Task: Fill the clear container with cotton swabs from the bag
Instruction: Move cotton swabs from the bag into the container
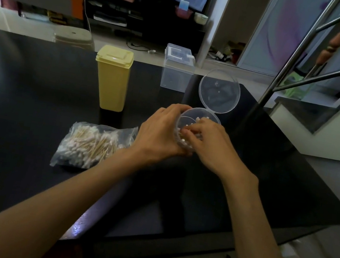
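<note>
Reaching forward over the dark counter [35, 87], both forearms meet at the round clear container [212, 116], which stands right of centre. The left hand [160, 135] curls around the container's left wall, thumb low and fingers over the far rim, gripping it. The right hand [209, 143] has its fingers bent down into the container's mouth, pinching a bunch of cotton swabs [189, 132] whose white tips and wooden sticks show through the wall. Left of the hands, just beside the left wrist, lies the clear plastic bag [91, 144], flat on the counter and packed with swabs. Behind the container its hinged round lid [219, 91] stands open, tilted back. Farther off, a tall yellow lidded bin [111, 80] stands upright, and a clear rectangular box [177, 68] sits at the counter's far edge.
</note>
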A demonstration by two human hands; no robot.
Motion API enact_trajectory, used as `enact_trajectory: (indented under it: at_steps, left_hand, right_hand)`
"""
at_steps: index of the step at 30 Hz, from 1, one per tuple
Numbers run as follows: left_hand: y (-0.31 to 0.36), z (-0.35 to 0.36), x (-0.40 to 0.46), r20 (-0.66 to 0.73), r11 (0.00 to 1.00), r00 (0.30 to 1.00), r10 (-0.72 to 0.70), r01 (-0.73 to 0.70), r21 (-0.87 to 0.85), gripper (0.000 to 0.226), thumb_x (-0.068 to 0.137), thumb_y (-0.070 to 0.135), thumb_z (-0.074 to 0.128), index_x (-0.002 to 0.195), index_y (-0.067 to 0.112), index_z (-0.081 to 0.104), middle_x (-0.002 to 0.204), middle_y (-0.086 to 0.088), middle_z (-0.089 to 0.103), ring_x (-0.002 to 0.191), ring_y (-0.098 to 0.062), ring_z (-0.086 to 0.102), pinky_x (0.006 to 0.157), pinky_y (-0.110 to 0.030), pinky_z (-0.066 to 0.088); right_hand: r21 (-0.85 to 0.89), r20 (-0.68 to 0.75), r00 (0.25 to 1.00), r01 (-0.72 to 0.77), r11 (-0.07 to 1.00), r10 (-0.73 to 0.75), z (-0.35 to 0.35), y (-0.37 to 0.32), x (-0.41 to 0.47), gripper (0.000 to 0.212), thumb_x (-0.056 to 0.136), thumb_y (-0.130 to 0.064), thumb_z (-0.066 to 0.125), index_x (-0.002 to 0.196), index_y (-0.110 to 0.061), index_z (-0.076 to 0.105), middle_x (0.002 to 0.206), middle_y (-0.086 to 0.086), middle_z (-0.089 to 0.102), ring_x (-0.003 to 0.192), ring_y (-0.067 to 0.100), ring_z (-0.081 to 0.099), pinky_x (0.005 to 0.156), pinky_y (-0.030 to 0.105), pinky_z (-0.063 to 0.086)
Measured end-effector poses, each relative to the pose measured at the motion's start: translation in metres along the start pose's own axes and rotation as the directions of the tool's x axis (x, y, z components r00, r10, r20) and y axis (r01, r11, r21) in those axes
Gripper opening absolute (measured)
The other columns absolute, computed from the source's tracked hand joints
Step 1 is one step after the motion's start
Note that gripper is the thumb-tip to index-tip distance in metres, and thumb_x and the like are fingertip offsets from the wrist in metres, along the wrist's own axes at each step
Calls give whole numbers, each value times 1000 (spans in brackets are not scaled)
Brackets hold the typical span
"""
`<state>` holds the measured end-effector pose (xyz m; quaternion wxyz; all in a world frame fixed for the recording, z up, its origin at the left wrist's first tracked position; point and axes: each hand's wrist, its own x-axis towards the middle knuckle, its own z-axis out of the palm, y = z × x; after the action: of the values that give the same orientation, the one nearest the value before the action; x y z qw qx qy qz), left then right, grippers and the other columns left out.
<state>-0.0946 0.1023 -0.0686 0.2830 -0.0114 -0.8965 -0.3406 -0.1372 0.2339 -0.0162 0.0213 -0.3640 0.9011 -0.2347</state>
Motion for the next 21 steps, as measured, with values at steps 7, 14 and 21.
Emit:
enact_trajectory:
  at_steps: [7, 14, 21]
  left_hand:
    - [0, -3, 3, -36, 999, 999, -6, 5, -36, 87, 59, 38, 87, 133, 19, 44, 127, 0, 56, 113, -15, 52, 94, -37, 46]
    - [-7, -11, 6, -63, 998, 998, 0, -4, -63, 91, 55, 49, 81, 133, 19, 44, 127, -1, 57, 113, -16, 54, 92, -40, 50]
    - [-6, -9, 8, -102, 998, 993, -59, 56, -32, 82, 64, 45, 80, 135, 23, 45, 130, 2, 55, 115, -15, 51, 95, -39, 47]
  right_hand:
    - [158, -133, 991, 28, 987, -7, -6, 6, -3, 31, 98, -32, 43, 122, -21, 60, 119, -1, 56, 104, 8, 51, 90, 24, 45]
    - [282, -377, 926, 125, 951, -10, 6, 14, -10, 33, 100, -25, 41, 129, -17, 54, 128, 0, 57, 109, 1, 53, 91, 13, 45]
    - [81, -238, 963, 152, 985, -129, 39, 1, -12, 47, 103, -24, 27, 148, -13, 22, 156, 3, 24, 139, 1, 14, 113, 18, 9]
